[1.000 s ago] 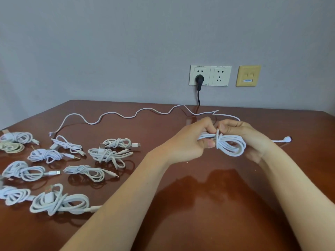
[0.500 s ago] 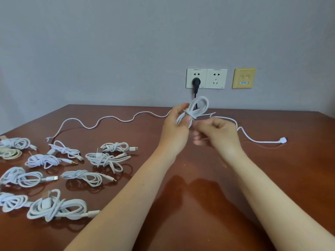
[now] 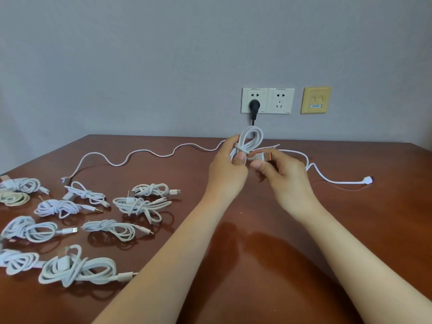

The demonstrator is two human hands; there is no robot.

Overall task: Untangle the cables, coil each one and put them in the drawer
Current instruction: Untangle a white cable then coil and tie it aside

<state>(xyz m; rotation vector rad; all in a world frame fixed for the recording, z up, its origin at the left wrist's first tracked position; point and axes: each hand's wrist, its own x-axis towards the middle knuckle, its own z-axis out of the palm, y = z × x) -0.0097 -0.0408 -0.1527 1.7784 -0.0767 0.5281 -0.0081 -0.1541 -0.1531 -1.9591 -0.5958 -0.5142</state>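
The table (image 3: 385,218) under the wall socket (image 3: 267,101) looks like wood. It is red-brown and so shiny that it works like a mirror. The wall (image 3: 163,54) around the socket is dull, flat and grey. The socket is smooth white plastic with a little shine. The plate (image 3: 316,100) just right of the socket is yellowish plastic. The black plug (image 3: 254,106) in the socket looks dull. Just below the socket, the coiled cable (image 3: 251,139) you hold has a smooth white skin, like soft plastic. Its USB plug (image 3: 265,157) has a shiny metal shell. Far down and left of the socket, an audio jack (image 3: 98,209) has a gold metal tip.
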